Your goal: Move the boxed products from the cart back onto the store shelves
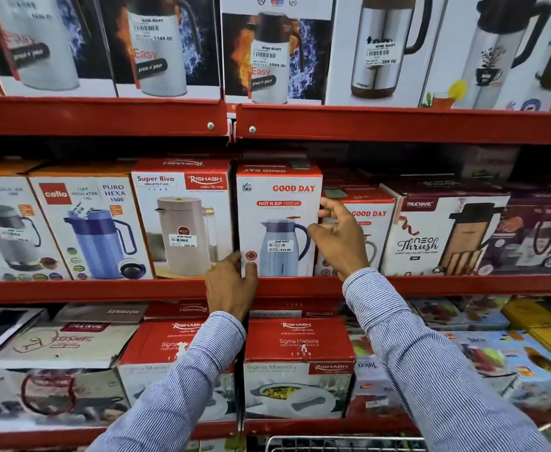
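The cart's wire rim (342, 442) shows at bottom centre, its contents hidden. Mid-frame, the left hand (230, 285) grips the Good Day flask box (277, 220) low, the right hand (339, 236) its right edge; it's shelved, seemingly being straightened.

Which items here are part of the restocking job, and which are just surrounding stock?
In the job: Good Day Hot N Sip box, left hand, right hand, middle shelf, cart.
Just stock: Rishabh Super Riva box, Cello box, Trueware box.
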{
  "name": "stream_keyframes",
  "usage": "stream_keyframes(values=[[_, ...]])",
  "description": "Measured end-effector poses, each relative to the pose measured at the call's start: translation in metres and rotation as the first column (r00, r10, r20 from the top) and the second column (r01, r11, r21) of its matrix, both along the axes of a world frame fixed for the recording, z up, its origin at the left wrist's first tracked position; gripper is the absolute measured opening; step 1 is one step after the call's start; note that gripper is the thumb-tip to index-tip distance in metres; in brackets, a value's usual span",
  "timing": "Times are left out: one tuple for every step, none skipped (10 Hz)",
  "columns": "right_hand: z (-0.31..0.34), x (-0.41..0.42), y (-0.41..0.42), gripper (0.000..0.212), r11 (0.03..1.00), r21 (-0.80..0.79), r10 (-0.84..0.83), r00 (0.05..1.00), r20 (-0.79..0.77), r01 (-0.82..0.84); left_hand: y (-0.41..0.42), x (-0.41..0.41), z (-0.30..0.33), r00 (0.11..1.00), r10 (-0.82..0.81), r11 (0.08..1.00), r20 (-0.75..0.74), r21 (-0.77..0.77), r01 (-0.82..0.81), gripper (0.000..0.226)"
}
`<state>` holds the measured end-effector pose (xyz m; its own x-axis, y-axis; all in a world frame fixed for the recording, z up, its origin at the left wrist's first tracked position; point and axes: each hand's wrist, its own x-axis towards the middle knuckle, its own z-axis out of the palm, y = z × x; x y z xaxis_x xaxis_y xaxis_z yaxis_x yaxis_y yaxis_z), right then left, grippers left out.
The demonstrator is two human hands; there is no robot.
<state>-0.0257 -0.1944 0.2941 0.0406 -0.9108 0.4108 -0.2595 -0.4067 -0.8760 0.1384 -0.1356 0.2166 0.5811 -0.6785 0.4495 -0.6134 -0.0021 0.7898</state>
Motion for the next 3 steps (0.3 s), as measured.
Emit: stream_keyframes(values=[[0.0006, -0.0032, -0.0021, 0.054, 1.000, -0.003, 0.003, 0.999, -0.031, -0.003, 0.0027, -0.0026, 0.0029, 1.000, -0.002, 1.000, 0.016, 0.021, 0.002, 0.032], [0.0008, -0.0060, -0.0038, 0.054, 1.000, 0.005, 0.018, 0.999, -0.033, -0.018, 0.0043, -0.0023, 0.0011, 1.000, -0.016, 1.000, 0.021, 0.019, 0.015, 0.037], [0.0017, -0.0102, -0.0027, 0.055, 1.000, 0.019, 0.020, 0.999, -0.050, -0.019, 0.0038, 0.0004, -0.0010, 0.999, -0.013, 0.996, 0.032, 0.087, 0.011, 0.047]])
